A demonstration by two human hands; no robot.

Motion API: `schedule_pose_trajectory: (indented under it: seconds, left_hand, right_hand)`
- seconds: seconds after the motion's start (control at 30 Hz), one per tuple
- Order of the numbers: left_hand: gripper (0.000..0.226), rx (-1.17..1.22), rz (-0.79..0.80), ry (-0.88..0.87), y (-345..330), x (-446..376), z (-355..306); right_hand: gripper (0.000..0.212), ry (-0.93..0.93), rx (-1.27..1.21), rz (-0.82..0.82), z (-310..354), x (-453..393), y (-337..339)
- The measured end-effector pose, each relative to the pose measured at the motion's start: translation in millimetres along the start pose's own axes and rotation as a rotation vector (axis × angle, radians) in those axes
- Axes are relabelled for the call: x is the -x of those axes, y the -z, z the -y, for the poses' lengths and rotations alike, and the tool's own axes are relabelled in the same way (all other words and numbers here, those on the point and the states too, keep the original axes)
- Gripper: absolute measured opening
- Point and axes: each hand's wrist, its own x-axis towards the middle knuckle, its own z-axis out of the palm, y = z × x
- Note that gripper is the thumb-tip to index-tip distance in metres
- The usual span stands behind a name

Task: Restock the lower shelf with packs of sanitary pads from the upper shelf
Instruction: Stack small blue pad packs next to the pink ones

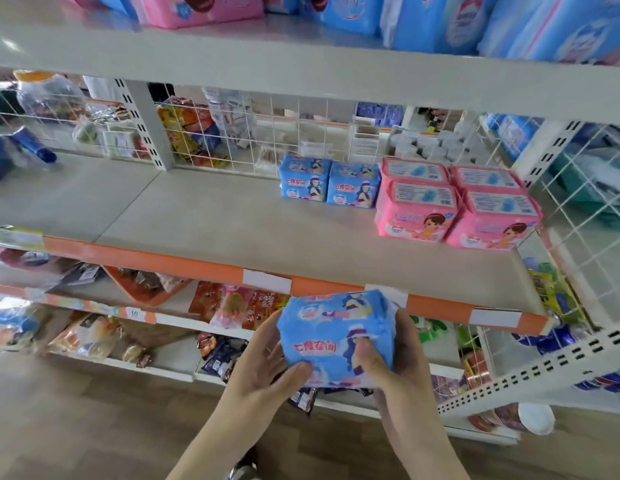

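- A blue pack of sanitary pads (336,337) is held in the air just in front of the orange front edge (184,263) of the lower shelf (232,216), below the level of the shelf board.
- The left hand (267,362) grasps the pack's left side: thumb pressed on its front face, fingers (270,329) curled behind.
- The right hand (391,358) grasps the pack's right side, thumb on the front, fingers wrapped round the right edge.
- On the lower shelf, behind the held pack and towards the back, two matching blue packs (327,183) stand side by side, touching.
- Just right of those two, four pink packs (454,206) sit in two stacks, against the shelf's right end.
- The rest of the lower shelf's board, left of the blue packs, is bare grey.
- Above the lower shelf, the upper shelf (301,64) carries a pink pack (197,8) and larger blue packs (440,22).
- White label tags (267,280) sit on the orange edge near the held pack.
- Beneath the lower shelf, snack packets (239,304) lie on further shelves.
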Motion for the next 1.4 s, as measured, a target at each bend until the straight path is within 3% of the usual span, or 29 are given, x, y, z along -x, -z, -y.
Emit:
schedule_pose_trajectory:
  seconds: [0.17, 0.33, 0.5, 0.7, 0.9, 1.03, 1.13, 1.27, 1.4]
  left_hand:
    - [0.069, 0.028, -0.075, 0.019, 23, -26, -6]
    - [0.066, -0.051, -0.092, 0.000, 54, -53, -16]
    - [0.058, -0.061, -0.066, 0.010, 81, -72, -34]
    - [0.049, -0.072, -0.021, 0.033, 109, -87, -47]
    - [0.045, -0.108, 0.015, 0.065, 121, -96, -40]
    - [0.049, -0.143, 0.053, 0.057, 111, -104, -38]
    - [0.046, -0.184, 0.071, 0.032, 98, -111, -33]
    - [0.032, -0.309, 0.025, -0.021, 78, -115, -29]
    - [0.038, -0.452, -0.026, -0.086, 54, -117, -26]
  right_hand:
    - [0.043, -0.046, 0.133, -0.077, -11, -27, -24]
    - [0.044, -0.091, 0.257, -0.071, -9, -44, -51]
    - [0.022, -0.124, 0.375, -0.060, -7, -58, -71]
    - [0.030, -0.112, 0.418, -0.125, -17, -70, -93]
    - [0.010, -0.111, 0.456, -0.178, -30, -69, -97]
    - [0.030, -0.089, 0.510, -0.189, -25, -73, -90]
    - [0.035, -0.079, 0.536, -0.165, -19, -81, -77]
    - [0.023, -0.046, 0.596, -0.107, -8, -92, -56]
    - [0.022, 0.011, 0.741, 0.003, 3, -106, -39]
